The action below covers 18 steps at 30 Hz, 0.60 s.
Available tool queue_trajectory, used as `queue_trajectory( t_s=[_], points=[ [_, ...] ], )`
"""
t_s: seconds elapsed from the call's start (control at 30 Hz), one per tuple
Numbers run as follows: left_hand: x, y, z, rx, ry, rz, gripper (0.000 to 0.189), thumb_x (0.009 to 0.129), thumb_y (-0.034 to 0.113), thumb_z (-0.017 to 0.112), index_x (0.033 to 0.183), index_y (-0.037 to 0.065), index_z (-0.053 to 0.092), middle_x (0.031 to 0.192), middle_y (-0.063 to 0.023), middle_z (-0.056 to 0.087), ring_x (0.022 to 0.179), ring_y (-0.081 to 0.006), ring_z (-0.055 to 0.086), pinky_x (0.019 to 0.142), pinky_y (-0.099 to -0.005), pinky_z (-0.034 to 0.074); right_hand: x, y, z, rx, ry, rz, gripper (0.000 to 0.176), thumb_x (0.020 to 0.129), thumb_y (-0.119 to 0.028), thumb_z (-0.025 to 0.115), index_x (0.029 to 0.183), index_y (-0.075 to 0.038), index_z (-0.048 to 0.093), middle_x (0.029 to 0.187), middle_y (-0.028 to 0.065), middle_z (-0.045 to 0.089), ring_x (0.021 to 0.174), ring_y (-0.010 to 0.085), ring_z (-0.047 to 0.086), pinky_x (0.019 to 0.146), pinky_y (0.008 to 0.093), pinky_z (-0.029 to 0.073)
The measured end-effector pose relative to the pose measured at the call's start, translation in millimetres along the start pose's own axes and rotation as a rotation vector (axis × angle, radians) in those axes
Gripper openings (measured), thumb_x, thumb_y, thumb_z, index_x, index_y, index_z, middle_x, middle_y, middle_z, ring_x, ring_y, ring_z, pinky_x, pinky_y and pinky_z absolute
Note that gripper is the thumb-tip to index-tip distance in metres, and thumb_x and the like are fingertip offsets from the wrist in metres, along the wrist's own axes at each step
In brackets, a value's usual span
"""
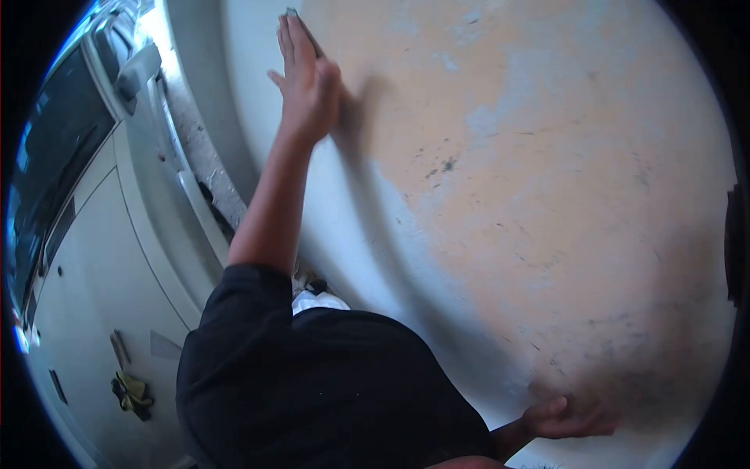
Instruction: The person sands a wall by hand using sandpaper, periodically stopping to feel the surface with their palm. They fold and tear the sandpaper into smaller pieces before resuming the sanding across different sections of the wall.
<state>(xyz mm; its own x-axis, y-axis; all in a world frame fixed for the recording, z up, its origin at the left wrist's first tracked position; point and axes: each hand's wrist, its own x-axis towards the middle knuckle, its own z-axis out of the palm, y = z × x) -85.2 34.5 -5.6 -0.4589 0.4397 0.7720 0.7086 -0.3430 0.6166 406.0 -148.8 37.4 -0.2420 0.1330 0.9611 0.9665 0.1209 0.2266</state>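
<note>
My left hand (306,82) reaches far out along a wall (531,180) of patchy orange and white plaster. Its fingers lie straight and press a thin flat grey tool (292,13) against the wall; only the tool's tip and one dark edge show past the fingers. My right hand (564,418) rests flat on the wall low at the right, fingers spread, holding nothing. My black shirt (328,391) fills the lower middle of the view.
A white panelled surface (101,273) with a dark glass pane (55,148) runs along the left. A strip of grey rubble (195,148) lies where it meets the wall. A yellow-green cloth or glove (133,395) lies at the lower left.
</note>
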Motion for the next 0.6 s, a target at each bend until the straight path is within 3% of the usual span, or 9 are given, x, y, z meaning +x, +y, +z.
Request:
queue_trajectory(
  t_s=[0.03,0.1,0.13,0.2,0.3,0.37,0.43,0.57,0.6],
  points=[
    [-11,7,7,-0.037,0.006,0.034,0.107,0.080,0.080,0.027,0.149,0.003,0.000,0.156,-0.0207,0.000,0.144,-0.0397,0.000,0.099,-0.0725,-0.008,8,-11,4,0.023,-0.002,-0.089,0.061,0.091,-0.038,0.052,0.136,0.002,0.041,0.151,0.0271,0.017,0.140,0.0433,0.017,0.112,0.0530,0.014],
    [-71,47,22,0.004,-0.104,0.261,0.139,0.058,0.097,0.030,0.146,-0.004,-0.003,0.153,-0.0293,-0.002,0.141,-0.0475,-0.002,0.097,-0.0739,-0.010,22,-35,9,0.030,0.007,-0.175,0.063,0.089,-0.039,0.054,0.136,0.001,0.041,0.151,0.0269,0.017,0.140,0.0439,0.015,0.112,0.0551,0.012],
    [-106,67,27,-0.037,-0.142,0.364,0.139,0.058,0.097,0.028,0.146,-0.007,0.000,0.151,-0.0326,0.001,0.142,-0.0457,0.000,0.097,-0.0729,-0.012,30,-50,13,0.000,-0.082,-0.158,0.066,0.087,-0.041,0.055,0.137,0.000,0.041,0.152,0.0269,0.017,0.141,0.0445,0.014,0.111,0.0579,0.009],
    [-144,75,32,-0.016,-0.140,0.438,0.134,0.060,0.096,0.025,0.146,-0.006,0.011,0.152,-0.0277,0.009,0.144,-0.0377,0.003,0.099,-0.0712,-0.014,35,-65,23,-0.122,-0.170,-0.136,0.072,0.084,-0.046,0.055,0.141,-0.005,0.039,0.153,0.0261,0.015,0.141,0.0454,0.011,0.107,0.0641,0.004],
    [-97,18,23,0.109,-0.127,0.417,0.130,0.063,0.095,0.025,0.147,-0.003,0.009,0.154,-0.0244,0.007,0.144,-0.0374,0.003,0.099,-0.0719,-0.012,34,-74,28,-0.198,-0.185,-0.067,0.071,0.089,-0.050,0.049,0.140,-0.002,0.038,0.151,0.0304,0.011,0.142,0.0459,0.007,0.108,0.0615,0.000],
    [-30,-13,0,0.140,-0.129,0.077,0.122,0.069,0.091,0.024,0.148,0.000,0.004,0.155,-0.0219,0.002,0.144,-0.0365,0.001,0.100,-0.0729,-0.007,36,-73,31,-0.201,-0.172,-0.090,0.070,0.090,-0.050,0.049,0.140,-0.002,0.038,0.151,0.0301,0.012,0.141,0.0458,0.009,0.108,0.0615,0.001],
    [16,-61,-13,-0.069,-0.073,-0.114,0.116,0.074,0.086,0.029,0.149,0.002,-0.001,0.156,-0.0194,-0.002,0.145,-0.0345,0.000,0.101,-0.0728,-0.001,36,-77,35,-0.215,-0.148,-0.072,0.069,0.090,-0.051,0.048,0.139,-0.003,0.039,0.151,0.0299,0.013,0.141,0.0456,0.012,0.108,0.0614,0.003],
    [-37,-45,7,0.020,-0.080,-0.109,0.115,0.075,0.081,0.039,0.149,0.002,-0.002,0.155,-0.0231,-0.002,0.144,-0.0388,-0.002,0.103,-0.0700,-0.001,34,-77,39,-0.227,-0.045,-0.073,0.068,0.090,-0.053,0.047,0.136,-0.003,0.044,0.150,0.0289,0.021,0.139,0.0459,0.018,0.108,0.0609,0.009],
    [-77,-34,14,0.079,-0.119,0.087,0.119,0.074,0.083,0.040,0.148,0.001,-0.003,0.154,-0.0253,-0.003,0.143,-0.0420,-0.002,0.103,-0.0698,-0.003,33,-77,37,-0.224,-0.035,-0.073,0.067,0.090,-0.054,0.048,0.135,-0.003,0.046,0.149,0.0287,0.024,0.139,0.0459,0.020,0.108,0.0605,0.012]
  ],
)
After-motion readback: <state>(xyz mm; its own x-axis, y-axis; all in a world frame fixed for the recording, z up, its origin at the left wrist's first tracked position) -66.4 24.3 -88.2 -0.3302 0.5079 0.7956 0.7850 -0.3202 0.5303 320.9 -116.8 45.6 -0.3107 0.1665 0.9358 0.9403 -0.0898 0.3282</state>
